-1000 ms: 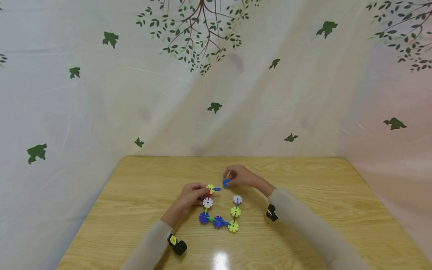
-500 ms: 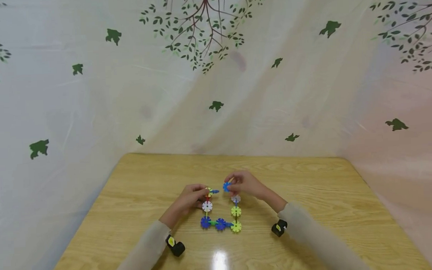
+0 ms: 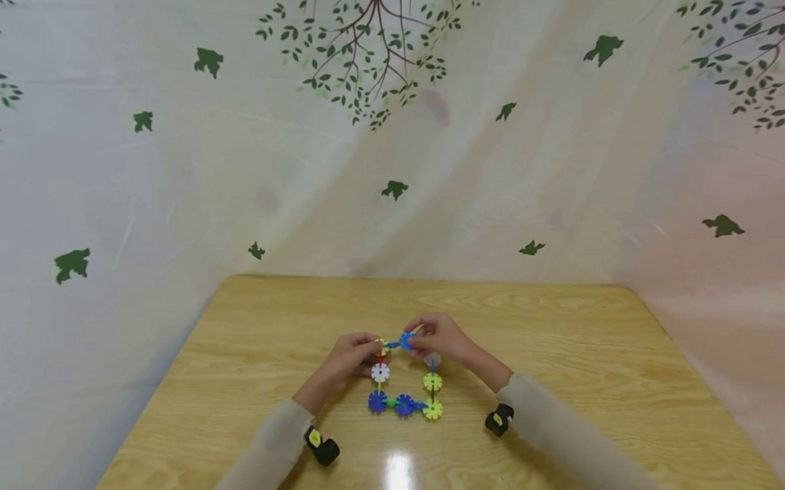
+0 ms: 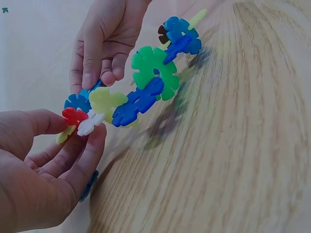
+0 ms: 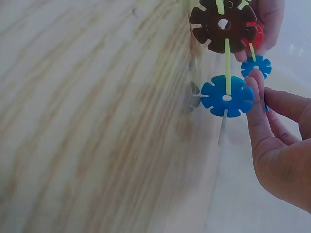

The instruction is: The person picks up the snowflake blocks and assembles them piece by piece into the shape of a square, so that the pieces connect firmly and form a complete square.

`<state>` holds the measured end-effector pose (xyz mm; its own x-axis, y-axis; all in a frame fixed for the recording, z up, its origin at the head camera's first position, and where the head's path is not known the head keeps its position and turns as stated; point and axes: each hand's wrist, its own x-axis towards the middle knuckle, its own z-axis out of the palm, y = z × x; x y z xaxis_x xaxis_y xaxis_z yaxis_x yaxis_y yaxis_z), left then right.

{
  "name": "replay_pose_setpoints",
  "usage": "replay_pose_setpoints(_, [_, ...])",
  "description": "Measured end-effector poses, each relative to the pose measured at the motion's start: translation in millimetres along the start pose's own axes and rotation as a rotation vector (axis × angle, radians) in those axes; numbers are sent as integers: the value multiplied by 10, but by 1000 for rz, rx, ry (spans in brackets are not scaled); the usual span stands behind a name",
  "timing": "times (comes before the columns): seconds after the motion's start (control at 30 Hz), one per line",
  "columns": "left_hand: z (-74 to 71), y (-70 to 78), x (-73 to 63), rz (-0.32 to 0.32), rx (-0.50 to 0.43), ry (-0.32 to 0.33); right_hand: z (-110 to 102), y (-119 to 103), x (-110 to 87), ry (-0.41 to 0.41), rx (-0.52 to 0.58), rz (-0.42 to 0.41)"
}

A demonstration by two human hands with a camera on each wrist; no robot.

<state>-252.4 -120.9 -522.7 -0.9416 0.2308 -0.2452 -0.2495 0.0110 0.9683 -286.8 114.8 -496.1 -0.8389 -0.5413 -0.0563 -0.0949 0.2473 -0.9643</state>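
A chain of slotted plastic snowflake discs bends into a near-square loop over the table. My left hand (image 3: 349,358) pinches its upper left corner, at a yellow disc (image 3: 382,348) and a red disc (image 4: 74,116). Between thumb and fingers, my right hand (image 3: 446,339) pinches a blue disc (image 3: 406,341), whose edge meets a blue disc seen edge-on (image 3: 393,345) at the chain's end. A white disc (image 3: 380,373) and dark blue discs (image 3: 377,401) follow down the left and bottom. Yellow discs (image 3: 432,381) climb the right side to a white disc (image 3: 433,360), partly hidden by my right hand.
The wooden table (image 3: 566,383) extends around the chain on all sides. Behind it hangs a pale cloth (image 3: 313,204) printed with leaves and branches. A black wrist camera (image 3: 322,446) sits at the left cuff, another wrist camera (image 3: 499,419) at the right.
My right hand has come slightly left with the blue disc, closing the gap to the edge-on disc. My left hand keeps its pinch in about the same place.
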Motion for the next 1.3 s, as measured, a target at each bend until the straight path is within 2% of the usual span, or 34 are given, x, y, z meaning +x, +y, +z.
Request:
replay_pose_setpoints(0.47, [-5,14,1,-11,-1,-80,8,6,7,7,43,28])
replay_pose_setpoints(0.77, [-14,27,-12,12,-13,-90,9,10,-22,-1,42,17])
replay_pose_setpoints(1.13, [2,57,-22,31,40,-89,11,35,-50,14,80,16])
replay_pose_setpoints(1.3, [18,60,-3,30,59,-67,7,44,-63,19,94,5])
